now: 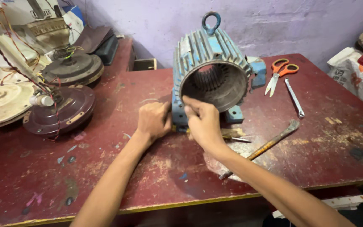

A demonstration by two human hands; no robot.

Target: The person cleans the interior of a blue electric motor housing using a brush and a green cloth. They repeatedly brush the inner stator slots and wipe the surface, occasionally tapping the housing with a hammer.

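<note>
Both hands meet at the lower front of a blue motor shell (210, 54), which stands on the red counter (148, 168) with its open end turned toward the person. The left hand (153, 120) is curled into a loose fist against the shell's left foot, touching it; what its fingers pinch, if anything, cannot be told. The right hand (202, 122) is closed too, fingertips pressed at the bottom rim of the opening, and a thin yellow-handled tool (234, 138) pokes out just right of it, though whether that hand grips it is unclear. As a judgement, the work looks to be at an early or middle stage: the shell is already bare, with no end cover and no rotor in the bore, and only the slotted core shows inside. Just right of the right hand lies a long chisel (269, 144), slanting across the counter; farther right and beyond are a spanner (294, 97) and orange scissors (279, 73). Well left of the left hand sit brown and cream fan motors (59, 111) with loose wires.
</note>
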